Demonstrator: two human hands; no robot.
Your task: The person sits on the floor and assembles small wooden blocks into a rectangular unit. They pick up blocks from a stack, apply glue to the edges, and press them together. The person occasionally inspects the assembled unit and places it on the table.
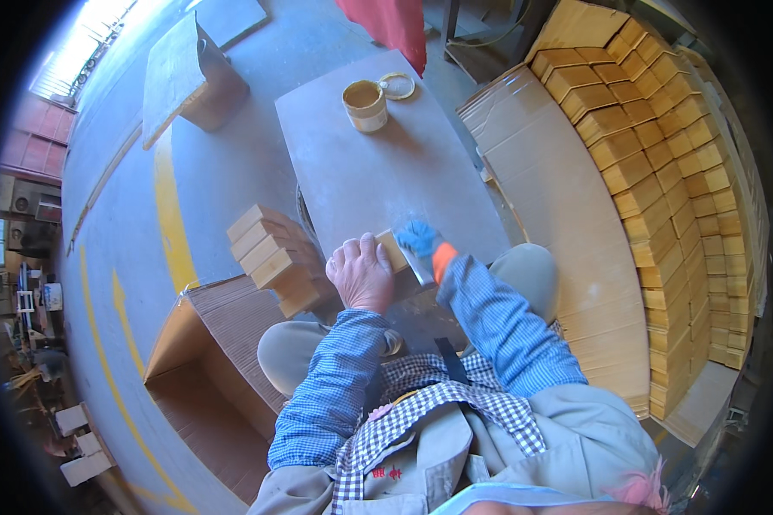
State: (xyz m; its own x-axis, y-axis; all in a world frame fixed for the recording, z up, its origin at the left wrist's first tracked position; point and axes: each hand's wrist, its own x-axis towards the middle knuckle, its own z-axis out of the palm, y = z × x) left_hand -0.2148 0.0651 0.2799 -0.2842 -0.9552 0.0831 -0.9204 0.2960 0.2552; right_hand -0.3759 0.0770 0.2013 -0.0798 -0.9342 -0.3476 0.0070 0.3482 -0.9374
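Observation:
My bare left hand (361, 270) is closed on a wooden block (392, 251) at the near edge of the low table (386, 180). Close to the block's right end is my right hand (419, 238) in a blue glove with an orange cuff. Its fingers are closed round a flat, pale grey tool (422, 271), perhaps a scraper, that slants down toward me; its exact kind is unclear. Toward the far end of the table stands an open can of brownish paste (366, 108), with its round lid (398, 86) against it.
Several wooden blocks (270, 253) are stacked left of my left hand. An open cardboard box (223, 378) stands at my left knee. To the right, a large carton flap (567, 223) lies before rows of stacked yellowish blocks (648, 189). A board-topped stand (176, 73) is at the far left.

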